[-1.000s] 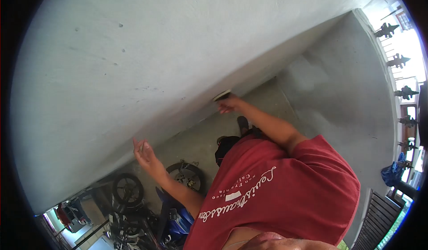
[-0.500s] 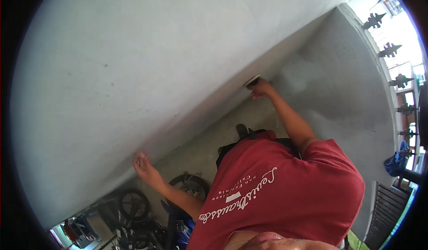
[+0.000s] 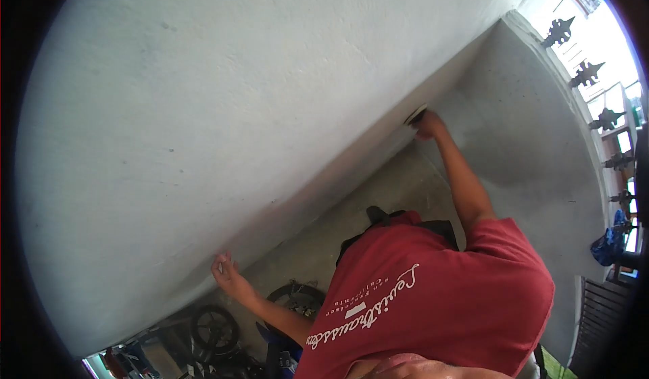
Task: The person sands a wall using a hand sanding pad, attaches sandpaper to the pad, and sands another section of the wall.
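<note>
My right hand (image 3: 428, 126) grips a flat pad (image 3: 415, 115) with a dark back and a pale edge. The pad lies against the pale plastered wall (image 3: 223, 109), low down and close to the corner with the grey side wall (image 3: 527, 149). Its working face is hidden. On the other side, my left hand (image 3: 227, 271) is by the same wall, its fingers loosely bent and apart with nothing seen in them. Whether its fingertips touch the wall I cannot tell.
Motorcycles with a dark wheel (image 3: 214, 330) stand at the lower left. Spiked metal finials (image 3: 587, 73) top the side wall, with a blue plastic bag (image 3: 608, 244) hanging there. A slatted grille (image 3: 602, 315) is at the lower right. Concrete floor (image 3: 399, 183) runs along the wall's foot.
The pad in my right hand has slid along the wall toward the corner. My left hand sits slightly lower and further right in view, and the whole view has shifted a little.
</note>
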`<control>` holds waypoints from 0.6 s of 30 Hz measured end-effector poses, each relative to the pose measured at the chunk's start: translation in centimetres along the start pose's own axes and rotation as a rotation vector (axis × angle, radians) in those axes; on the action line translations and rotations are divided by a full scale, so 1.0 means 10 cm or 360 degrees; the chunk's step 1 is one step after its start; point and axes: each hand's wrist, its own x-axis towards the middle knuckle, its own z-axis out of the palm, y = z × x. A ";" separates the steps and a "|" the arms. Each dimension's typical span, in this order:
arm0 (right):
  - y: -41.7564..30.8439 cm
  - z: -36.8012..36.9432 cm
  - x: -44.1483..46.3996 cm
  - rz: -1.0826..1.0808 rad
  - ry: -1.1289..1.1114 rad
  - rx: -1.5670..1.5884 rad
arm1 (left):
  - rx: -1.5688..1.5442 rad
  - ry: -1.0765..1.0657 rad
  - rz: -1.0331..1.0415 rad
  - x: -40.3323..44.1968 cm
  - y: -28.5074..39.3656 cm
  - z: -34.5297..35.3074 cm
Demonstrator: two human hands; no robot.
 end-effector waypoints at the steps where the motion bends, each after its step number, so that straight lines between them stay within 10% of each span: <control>1: -0.12 0.08 -0.11 -0.0007 0.0000 -0.0010 | 0.0006 -0.0008 0.0022 0.00 -0.03 0.00; 18: -0.95 -0.06 -0.85 0.0259 -0.0132 -0.0086 | 0.0119 0.0025 0.0019 0.00 0.07 0.03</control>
